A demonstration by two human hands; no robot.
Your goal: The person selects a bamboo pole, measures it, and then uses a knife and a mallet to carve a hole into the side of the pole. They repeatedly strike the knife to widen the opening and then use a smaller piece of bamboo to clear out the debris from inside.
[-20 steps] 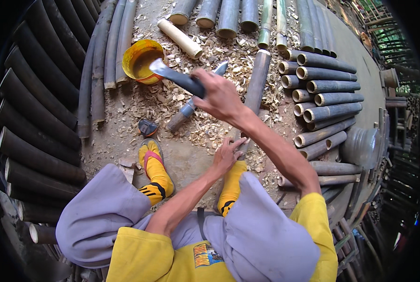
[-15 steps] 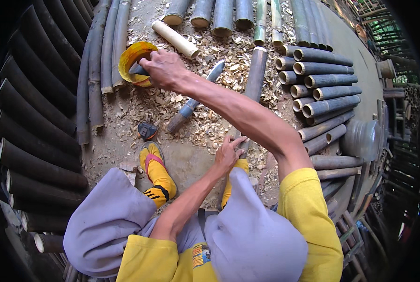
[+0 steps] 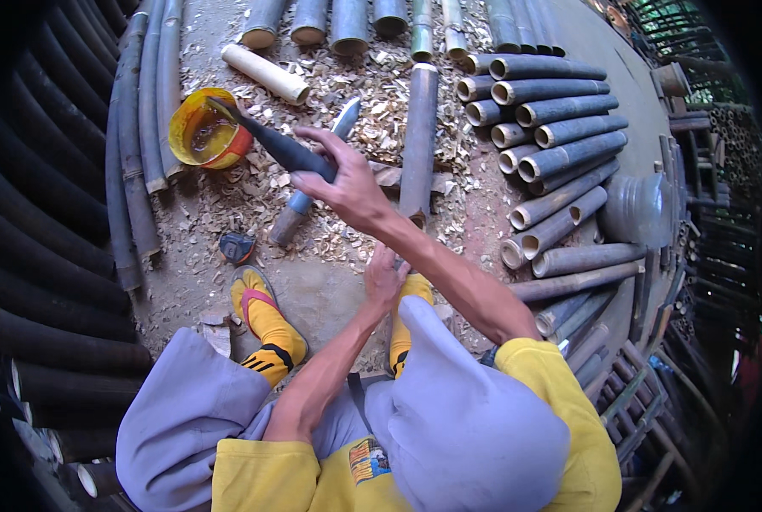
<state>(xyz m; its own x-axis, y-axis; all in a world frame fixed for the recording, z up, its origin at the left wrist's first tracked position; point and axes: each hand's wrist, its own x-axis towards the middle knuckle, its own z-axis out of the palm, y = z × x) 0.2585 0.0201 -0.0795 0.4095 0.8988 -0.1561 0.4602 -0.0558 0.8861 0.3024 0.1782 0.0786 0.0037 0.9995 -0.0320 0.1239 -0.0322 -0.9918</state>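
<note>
My left hand (image 3: 381, 275) is nearest me, at the near end of a dark bamboo tube (image 3: 418, 136); I can't tell whether its fingers grip it. The tube runs away from that hand over pale chips (image 3: 370, 136). Ahead and to the left, my right hand (image 3: 347, 183) is wrapped around a dark-bladed tool (image 3: 270, 141), its tip reaching over the yellow bucket (image 3: 231, 147). Partly behind that hand lies a blue-banded knife (image 3: 300, 202). Beyond it, a pale tube (image 3: 266, 74) looks stripped, so I'd judge that piece done; my dark tube keeps its skin along what shows, so most of it seems left. To my hands' right are stacked tubes (image 3: 575, 154); farthest ahead, a row of dark tubes (image 3: 349, 21), also unstripped.
</note>
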